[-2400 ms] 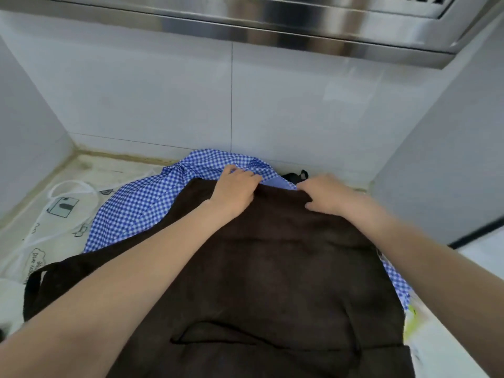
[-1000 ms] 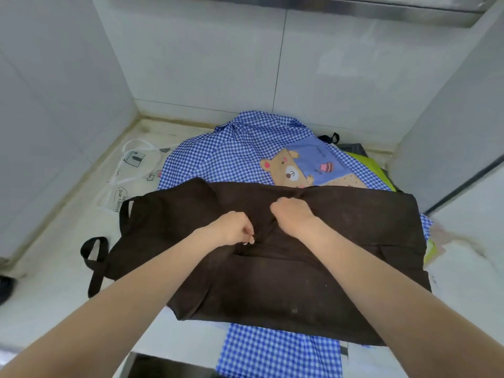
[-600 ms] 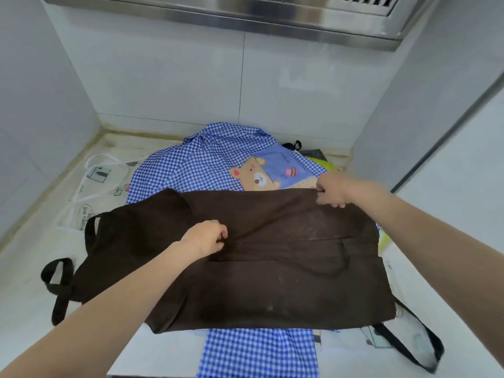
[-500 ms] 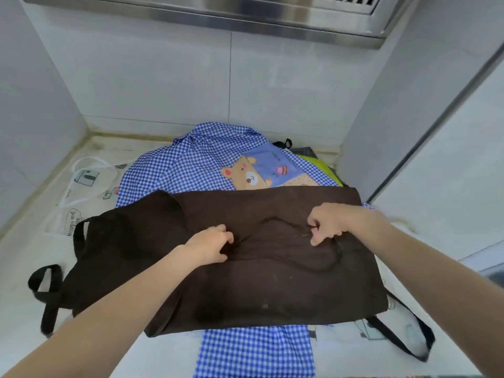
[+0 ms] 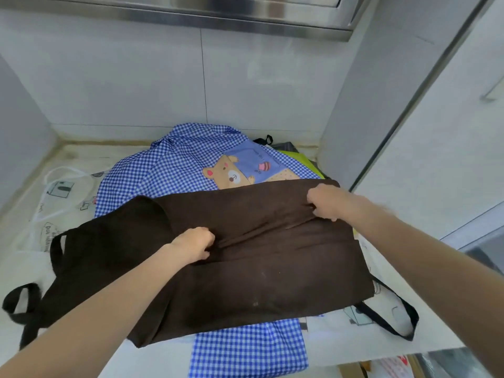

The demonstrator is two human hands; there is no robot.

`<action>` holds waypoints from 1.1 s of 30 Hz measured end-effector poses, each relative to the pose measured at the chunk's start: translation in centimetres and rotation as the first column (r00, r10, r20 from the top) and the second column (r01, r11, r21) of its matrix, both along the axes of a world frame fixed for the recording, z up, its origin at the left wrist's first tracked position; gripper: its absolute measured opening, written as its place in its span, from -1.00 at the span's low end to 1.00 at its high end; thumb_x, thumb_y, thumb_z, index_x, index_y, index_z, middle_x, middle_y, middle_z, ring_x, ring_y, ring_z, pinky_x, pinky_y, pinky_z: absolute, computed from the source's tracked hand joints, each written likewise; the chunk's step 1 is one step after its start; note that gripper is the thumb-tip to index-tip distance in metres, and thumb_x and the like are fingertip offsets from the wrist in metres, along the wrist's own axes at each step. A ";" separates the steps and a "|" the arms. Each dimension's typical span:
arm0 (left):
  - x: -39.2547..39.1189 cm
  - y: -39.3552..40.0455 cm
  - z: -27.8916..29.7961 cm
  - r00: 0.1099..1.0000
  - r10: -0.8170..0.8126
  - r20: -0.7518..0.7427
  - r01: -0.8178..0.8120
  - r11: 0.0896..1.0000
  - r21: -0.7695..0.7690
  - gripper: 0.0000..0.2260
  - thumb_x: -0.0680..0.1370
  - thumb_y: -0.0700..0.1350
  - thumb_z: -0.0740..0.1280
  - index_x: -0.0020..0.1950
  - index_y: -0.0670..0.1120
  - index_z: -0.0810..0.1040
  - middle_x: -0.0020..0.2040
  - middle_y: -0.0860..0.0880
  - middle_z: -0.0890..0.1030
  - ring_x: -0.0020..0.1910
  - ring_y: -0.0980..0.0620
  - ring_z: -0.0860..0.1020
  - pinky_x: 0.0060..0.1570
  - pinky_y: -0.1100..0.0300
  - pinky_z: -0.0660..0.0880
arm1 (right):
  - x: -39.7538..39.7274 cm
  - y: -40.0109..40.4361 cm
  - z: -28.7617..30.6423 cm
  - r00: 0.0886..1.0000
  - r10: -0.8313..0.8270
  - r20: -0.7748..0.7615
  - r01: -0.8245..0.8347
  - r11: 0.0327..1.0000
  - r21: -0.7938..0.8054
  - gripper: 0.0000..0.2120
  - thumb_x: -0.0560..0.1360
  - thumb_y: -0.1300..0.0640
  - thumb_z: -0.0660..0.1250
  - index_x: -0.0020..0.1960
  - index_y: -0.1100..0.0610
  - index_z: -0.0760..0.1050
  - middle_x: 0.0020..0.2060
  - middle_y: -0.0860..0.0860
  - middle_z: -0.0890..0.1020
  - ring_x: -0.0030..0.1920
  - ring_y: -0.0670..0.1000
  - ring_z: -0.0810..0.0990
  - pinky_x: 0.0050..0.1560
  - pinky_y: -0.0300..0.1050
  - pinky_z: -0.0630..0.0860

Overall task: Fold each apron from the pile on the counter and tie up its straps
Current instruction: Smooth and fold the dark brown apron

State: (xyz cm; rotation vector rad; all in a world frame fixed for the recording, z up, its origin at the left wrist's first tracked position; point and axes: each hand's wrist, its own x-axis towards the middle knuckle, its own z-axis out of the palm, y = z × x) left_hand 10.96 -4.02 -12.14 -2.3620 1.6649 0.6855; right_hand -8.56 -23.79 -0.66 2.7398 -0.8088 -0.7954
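A dark brown apron (image 5: 259, 271) lies folded in half across the pile on the counter. My left hand (image 5: 195, 245) pinches its cloth near the middle. Near the far right corner my right hand (image 5: 326, 203) grips the upper layer, and a crease runs between the two hands. Black straps (image 5: 26, 301) loop off the left end, and another black strap (image 5: 392, 320) loops off the right end. Under it lies a blue checked apron (image 5: 174, 170) with a bear pocket (image 5: 231, 177).
A white printed apron (image 5: 58, 192) lies flat at the left. A yellow-green cloth (image 5: 297, 158) shows at the back right of the pile. Tiled walls close in the counter (image 5: 335, 347) on three sides, and a steel hood (image 5: 218, 15) hangs overhead.
The brown apron was folded towards me, baring the bear pocket. My right hand moved from the middle out to the right and now grips the cloth there; my left stays near the middle.
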 end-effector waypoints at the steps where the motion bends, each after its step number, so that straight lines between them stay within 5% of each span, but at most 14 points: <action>1: 0.3 0.1 0.2 1.000 0.018 -0.024 -0.017 1.000 0.015 -0.90 0.54 -0.12 0.31 0.02 -0.11 0.49 0.09 -0.08 0.49 0.05 -0.07 0.52 -0.04 0.19 0.40 | 0.4 -0.6 1.5 0.999 -0.026 -0.019 0.025 0.999 -0.028 -0.78 0.52 0.33 0.18 -0.30 0.24 0.30 -0.06 0.18 0.58 -0.15 0.11 0.55 -0.27 -0.18 0.42; 5: 1.0 0.6 0.4 0.997 0.061 -0.056 -0.056 0.994 0.092 -0.80 0.52 -0.09 0.33 0.10 -0.13 0.51 0.05 -0.09 0.49 0.02 -0.06 0.53 -0.07 0.20 0.45 | 0.8 -3.1 4.2 0.986 -0.158 -0.058 0.156 0.987 -0.050 -0.70 0.43 0.41 0.28 -0.39 0.19 0.28 -0.41 0.05 0.52 -0.30 0.06 0.57 -0.48 -0.23 0.34; 8: 1.9 0.6 0.8 0.981 0.111 -0.157 -0.086 0.984 0.155 -0.87 0.50 -0.08 0.39 -0.03 -0.08 0.49 -0.07 -0.07 0.55 -0.29 0.09 0.53 -0.37 0.35 0.42 | 0.7 -3.9 2.1 0.961 -0.208 -0.183 0.217 0.976 0.030 -0.83 0.41 0.34 0.30 -0.34 0.19 0.42 -0.74 -0.07 0.42 -0.60 -0.10 0.45 -0.52 -0.30 0.37; 11: 3.5 -0.2 2.1 0.928 0.176 -0.328 -0.128 0.979 0.162 -0.77 0.42 0.03 0.47 -0.06 -0.02 0.50 -0.08 -0.08 0.64 -0.29 0.13 0.54 -0.29 0.35 0.47 | 0.6 -3.3 0.4 0.919 -0.262 -0.294 0.292 0.954 0.065 -0.93 0.47 0.31 0.31 -0.05 0.23 0.50 -0.46 0.00 0.59 -0.66 -0.14 0.46 -0.65 -0.33 0.35; 13: 4.8 -1.1 3.0 0.926 0.166 -0.339 -0.146 0.986 0.086 -0.77 0.42 0.05 0.47 -0.03 0.00 0.52 0.00 -0.05 0.63 -0.14 0.13 0.55 -0.07 0.28 0.49 | 0.8 -3.3 0.4 0.922 -0.263 -0.283 0.288 0.956 0.049 -0.92 0.47 0.31 0.34 -0.13 0.23 0.43 -0.11 0.11 0.63 -0.51 -0.03 0.51 -0.58 -0.29 0.36; 15: 6.0 -2.4 3.5 0.959 0.158 -0.234 -0.181 0.980 -0.079 -0.76 0.46 0.00 0.43 0.07 -0.01 0.52 0.11 -0.01 0.57 -0.02 0.12 0.52 0.09 0.23 0.45 | 1.5 -4.0 0.9 0.960 -0.217 -0.178 0.223 0.975 0.012 -0.78 0.49 0.32 0.29 -0.28 0.19 0.31 -0.10 0.13 0.60 -0.48 -0.02 0.42 -0.49 -0.27 0.33; 17: 6.5 -3.4 3.7 0.979 0.196 -0.052 -0.203 0.959 -0.198 -0.66 0.51 -0.08 0.36 0.27 -0.05 0.44 0.25 -0.03 0.46 0.09 0.06 0.49 0.15 0.17 0.42 | 2.7 -5.2 0.7 0.984 -0.180 -0.001 0.180 0.983 0.029 -0.90 0.51 0.31 0.23 -0.19 0.22 0.38 -0.25 0.08 0.52 -0.48 -0.06 0.37 -0.45 -0.25 0.31; 20: 6.8 -4.5 3.3 0.969 0.234 0.082 -0.215 0.958 -0.190 -0.52 0.54 -0.13 0.30 0.44 -0.07 0.24 0.36 -0.07 0.30 0.20 -0.05 0.45 0.14 0.10 0.43 | 4.8 -6.3 -1.0 0.987 -0.115 0.111 0.101 0.987 0.122 -0.68 0.51 0.18 0.28 0.25 0.21 0.42 0.10 0.13 0.51 -0.26 -0.01 0.50 -0.28 -0.14 0.40; 22: 7.1 -4.9 2.8 0.961 0.254 0.113 -0.232 0.957 -0.172 -0.52 0.55 -0.14 0.29 0.44 -0.08 0.23 0.35 -0.08 0.30 0.19 -0.07 0.46 0.13 0.08 0.45 | 5.7 -6.6 -2.3 0.993 -0.071 0.092 0.056 0.986 0.159 -0.55 0.51 0.14 0.31 0.36 0.20 0.33 0.25 0.14 0.42 0.00 0.07 0.53 -0.16 -0.12 0.44; 24: 7.7 -5.0 2.5 0.953 0.278 0.123 -0.256 0.952 -0.167 -0.59 0.55 -0.15 0.29 0.37 -0.09 0.30 0.29 -0.10 0.38 0.19 -0.07 0.46 0.14 0.06 0.44 | 6.5 -6.9 -3.4 0.996 -0.063 0.063 0.049 0.980 0.195 -0.56 0.52 0.16 0.29 0.37 0.20 0.31 0.26 0.14 0.42 -0.05 0.05 0.49 -0.27 -0.20 0.38; 28: 8.5 -4.8 2.2 0.931 0.344 0.121 -0.312 0.924 -0.223 -0.76 0.55 -0.19 0.28 0.22 -0.14 0.45 0.19 -0.13 0.50 0.17 -0.10 0.49 0.15 0.05 0.42 | 7.3 -7.4 -4.8 0.989 -0.097 0.113 0.079 0.985 0.151 -0.76 0.51 0.25 0.24 0.17 0.18 0.43 0.17 0.14 0.47 0.17 0.13 0.48 -0.03 -0.12 0.41; 29: 8.5 -4.7 2.4 0.925 0.358 0.125 -0.320 0.914 -0.249 -0.80 0.55 -0.19 0.28 0.17 -0.14 0.48 0.16 -0.14 0.52 0.14 -0.11 0.50 0.13 0.05 0.42 | 7.2 -7.4 -4.6 0.984 -0.117 0.137 0.099 0.986 0.131 -0.91 0.50 0.28 0.23 -0.02 0.16 0.45 0.06 0.13 0.51 0.15 0.13 0.50 -0.12 -0.15 0.40; 31: 8.5 -4.4 2.6 0.920 0.369 0.130 -0.320 0.901 -0.292 -0.87 0.55 -0.19 0.27 0.08 -0.16 0.48 0.11 -0.15 0.54 0.09 -0.12 0.51 0.09 0.04 0.43 | 7.3 -7.3 -4.2 0.967 -0.179 0.184 0.158 0.980 0.123 -0.76 0.46 0.34 0.22 -0.31 0.12 0.28 -0.26 0.06 0.47 -0.02 0.12 0.55 -0.39 -0.20 0.29; 33: 8.2 -3.9 2.9 0.923 0.363 0.131 -0.307 0.896 -0.321 -0.86 0.54 -0.19 0.27 0.09 -0.17 0.48 0.10 -0.15 0.54 0.09 -0.12 0.51 0.09 0.01 0.44 | 7.2 -7.2 -3.8 0.946 -0.232 0.225 0.203 0.968 0.148 -0.71 0.43 0.38 0.24 -0.34 0.12 0.24 -0.42 0.03 0.41 -0.16 0.12 0.61 -0.47 -0.27 0.28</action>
